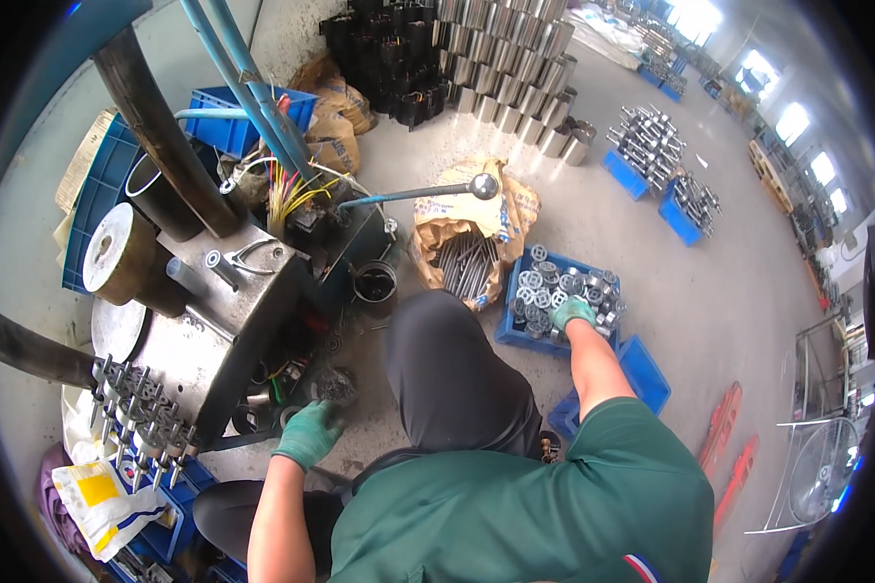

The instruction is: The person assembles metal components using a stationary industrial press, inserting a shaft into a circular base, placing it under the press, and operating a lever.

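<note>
Blue crate (515, 335) on the concrete floor holds shiny round metal fittings (564, 287); the gloved right hand (572, 311) reaches in among them, grip unclear. Gloved left hand (308, 434) rests loosely curled beside the steel machine (219, 321). A brown sack (437, 238) holds metal rods (462, 264).

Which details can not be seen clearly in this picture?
- Head view: the right hand reaches into the blue crate of metal fittings; whether it grips one is too small to tell.
- The left hand curls downward, hiding its palm and any contents.
</note>
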Demonstrator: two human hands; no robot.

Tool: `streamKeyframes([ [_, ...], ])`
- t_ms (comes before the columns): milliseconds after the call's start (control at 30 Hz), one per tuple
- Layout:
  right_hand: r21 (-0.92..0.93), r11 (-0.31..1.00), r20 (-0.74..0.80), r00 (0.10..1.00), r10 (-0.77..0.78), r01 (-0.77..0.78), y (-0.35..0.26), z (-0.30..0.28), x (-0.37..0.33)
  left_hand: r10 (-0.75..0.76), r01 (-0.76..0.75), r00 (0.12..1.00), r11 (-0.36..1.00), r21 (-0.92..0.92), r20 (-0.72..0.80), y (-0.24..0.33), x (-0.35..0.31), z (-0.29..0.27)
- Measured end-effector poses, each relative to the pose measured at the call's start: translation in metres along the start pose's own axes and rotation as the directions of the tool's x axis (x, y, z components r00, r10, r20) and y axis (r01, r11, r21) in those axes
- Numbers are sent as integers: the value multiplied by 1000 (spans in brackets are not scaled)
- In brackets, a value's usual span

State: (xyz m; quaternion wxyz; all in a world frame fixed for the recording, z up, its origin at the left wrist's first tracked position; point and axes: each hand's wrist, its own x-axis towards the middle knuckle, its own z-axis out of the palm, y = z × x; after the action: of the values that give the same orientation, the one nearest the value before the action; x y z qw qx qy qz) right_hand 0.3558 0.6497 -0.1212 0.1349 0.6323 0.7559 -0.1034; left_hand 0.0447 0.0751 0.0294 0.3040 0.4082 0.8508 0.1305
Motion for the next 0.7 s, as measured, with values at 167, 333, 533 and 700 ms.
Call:
streamKeyframes([
  [167, 116, 992, 101, 994, -52, 40, 15, 3, -12, 33, -34, 999, 999, -34, -41, 4, -1, -4],
  [333, 512, 858, -3, 998, -56, 50, 19, -25, -70, 45, -46, 996, 999, -11, -75, -6, -9, -2],
  [533, 801, 581, 22, 962, -272, 146, -13, -138, -184, 117, -122, 988, 992, -41, -104, 2, -18, -10],
  [700, 819, 264, -242, 724, -646, 510, -76, -253, -287, 229, -279, 938, 945, -172, -262, 12, -27, -21],
])
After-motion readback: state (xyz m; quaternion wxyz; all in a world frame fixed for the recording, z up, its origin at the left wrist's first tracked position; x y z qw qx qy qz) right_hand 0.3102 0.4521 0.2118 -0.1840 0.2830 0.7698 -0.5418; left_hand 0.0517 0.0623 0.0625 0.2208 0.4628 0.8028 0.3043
